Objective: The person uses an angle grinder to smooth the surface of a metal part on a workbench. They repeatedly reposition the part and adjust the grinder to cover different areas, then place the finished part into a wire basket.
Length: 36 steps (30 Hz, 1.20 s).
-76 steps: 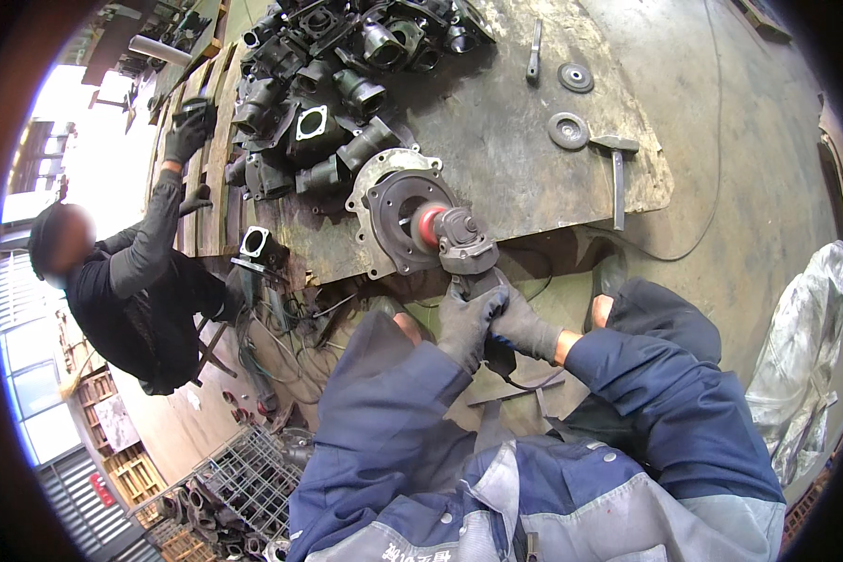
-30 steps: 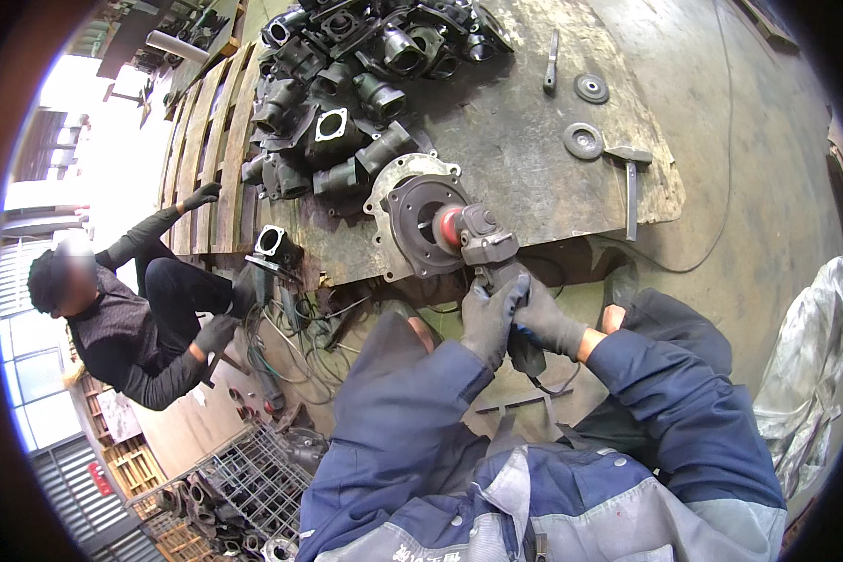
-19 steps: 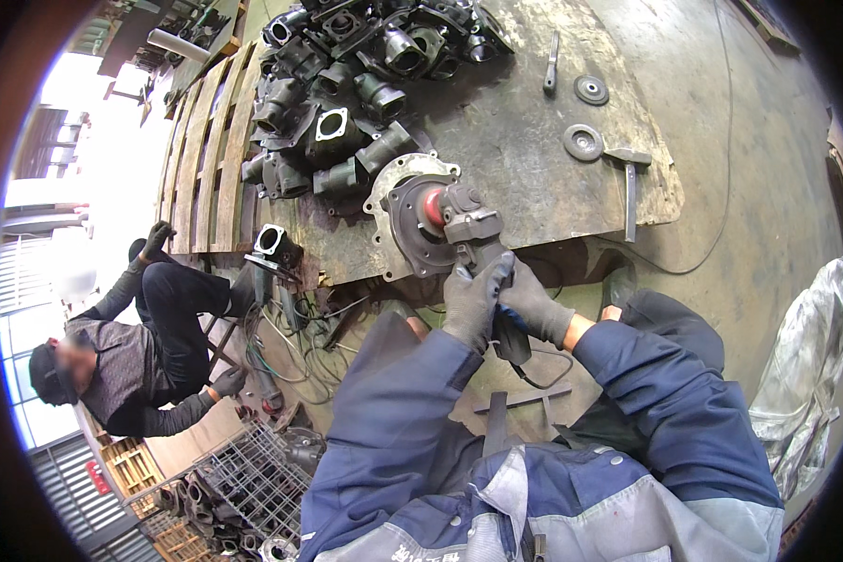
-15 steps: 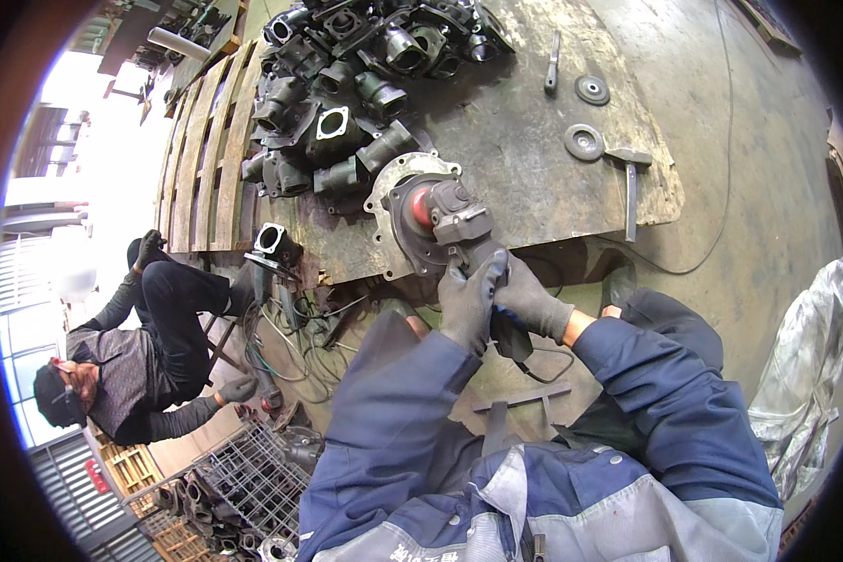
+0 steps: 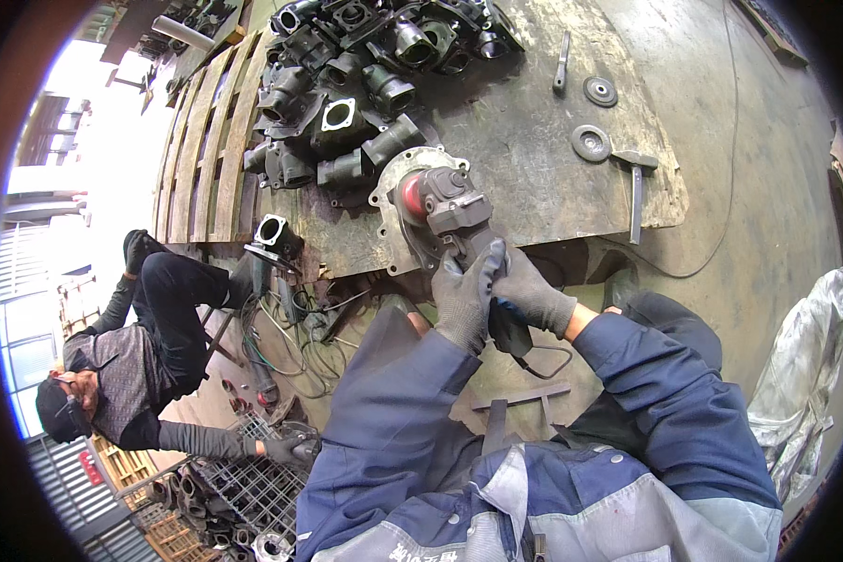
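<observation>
Both my gloved hands grip a grey angle grinder [image 5: 461, 214] over the near edge of the worktable. My left hand [image 5: 462, 302] is closed around its body just behind the head. My right hand [image 5: 536, 292] wraps the rear of the handle, close against the left. The grinder's red disc [image 5: 412, 197] lies over a flat metal flange casting [image 5: 390, 183] with bolt holes around its rim. The grinder head hides part of the casting, so I cannot tell exactly where the disc touches.
Dark pipe-flange castings [image 5: 337, 140] lie heaped beyond the flange. On the right of the worktable [image 5: 534, 178] are a hammer [image 5: 636, 192], two round discs [image 5: 591, 143] and a slim handled tool [image 5: 561, 66]. A co-worker [image 5: 122, 365] sits at left near a wire basket [image 5: 253, 468]; cables tangle on the floor.
The grinder head has shifted slightly over the flange, covering more of its middle. My grip is the same. The co-worker's hand has reached toward a dark metal part by the basket.
</observation>
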Available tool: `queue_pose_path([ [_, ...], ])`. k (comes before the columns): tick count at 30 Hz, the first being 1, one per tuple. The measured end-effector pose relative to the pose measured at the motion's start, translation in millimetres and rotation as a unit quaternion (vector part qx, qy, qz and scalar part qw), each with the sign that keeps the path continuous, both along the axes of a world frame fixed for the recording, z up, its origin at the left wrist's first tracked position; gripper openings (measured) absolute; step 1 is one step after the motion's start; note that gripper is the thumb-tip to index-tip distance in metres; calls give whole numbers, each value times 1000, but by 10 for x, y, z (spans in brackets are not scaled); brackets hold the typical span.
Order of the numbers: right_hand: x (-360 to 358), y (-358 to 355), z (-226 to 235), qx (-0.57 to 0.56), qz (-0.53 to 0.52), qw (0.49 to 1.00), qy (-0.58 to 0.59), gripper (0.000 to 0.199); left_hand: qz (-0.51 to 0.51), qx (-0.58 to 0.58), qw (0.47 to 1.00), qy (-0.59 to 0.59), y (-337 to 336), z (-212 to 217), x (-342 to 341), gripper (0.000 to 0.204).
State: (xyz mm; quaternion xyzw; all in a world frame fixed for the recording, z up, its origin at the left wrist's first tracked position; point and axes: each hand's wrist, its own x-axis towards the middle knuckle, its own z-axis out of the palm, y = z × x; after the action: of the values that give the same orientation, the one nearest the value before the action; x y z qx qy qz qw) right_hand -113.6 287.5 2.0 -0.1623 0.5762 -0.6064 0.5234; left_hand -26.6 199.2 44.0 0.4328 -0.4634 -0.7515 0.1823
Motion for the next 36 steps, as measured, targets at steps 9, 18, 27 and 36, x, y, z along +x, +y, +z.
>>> queue_pose_path([
  [9,-132,25,-260,-27,-59,995,-76,53,-151,-175,972,-35,-166,-185,-114,40],
  [18,111,418,-243,57,-86,994,-39,53,-121,9,991,-61,288,-548,1,37],
  [27,528,626,-312,8,-3,989,146,47,-54,9,994,-90,570,-282,390,48],
  [36,638,761,-553,24,21,996,87,63,-7,31,996,-86,712,-203,494,51],
])
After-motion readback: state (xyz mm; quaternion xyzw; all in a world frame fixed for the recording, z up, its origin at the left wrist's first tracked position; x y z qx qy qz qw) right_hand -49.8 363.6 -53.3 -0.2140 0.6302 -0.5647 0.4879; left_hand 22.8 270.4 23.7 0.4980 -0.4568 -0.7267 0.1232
